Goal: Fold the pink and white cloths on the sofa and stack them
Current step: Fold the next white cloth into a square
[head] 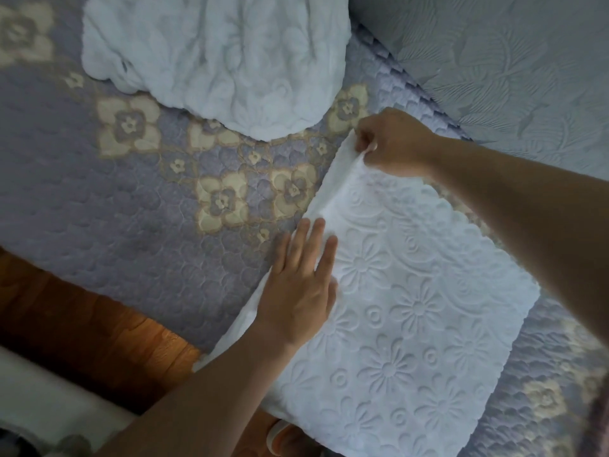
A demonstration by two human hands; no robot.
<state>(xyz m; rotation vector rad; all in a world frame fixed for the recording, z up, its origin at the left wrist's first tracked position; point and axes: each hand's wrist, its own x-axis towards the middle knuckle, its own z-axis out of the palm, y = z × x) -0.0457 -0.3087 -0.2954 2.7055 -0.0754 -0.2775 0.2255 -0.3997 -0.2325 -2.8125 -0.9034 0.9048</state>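
A white cloth is pressed flat and pinched at a corner on a quilted sofa seat.

The sofa seat (99, 199) is covered with a lilac quilted spread marked with cream flowers, and a grey embossed back cushion (514, 70) is set along its far right side. A strip of wooden floor (82, 328) is seen beyond the seat's near left edge. Bare seat is left between the two cloths and to the left. A crumpled pale cloth (217, 57) is heaped at the far side. The white cloth (412, 308), embossed with flowers and scalloped at its edges, is laid flat at the near right, overhanging the seat's front edge. The left hand (300, 288) is rested on its left edge, fingers straight and slightly spread. Its far corner is pinched and lifted by the right hand (392, 140).
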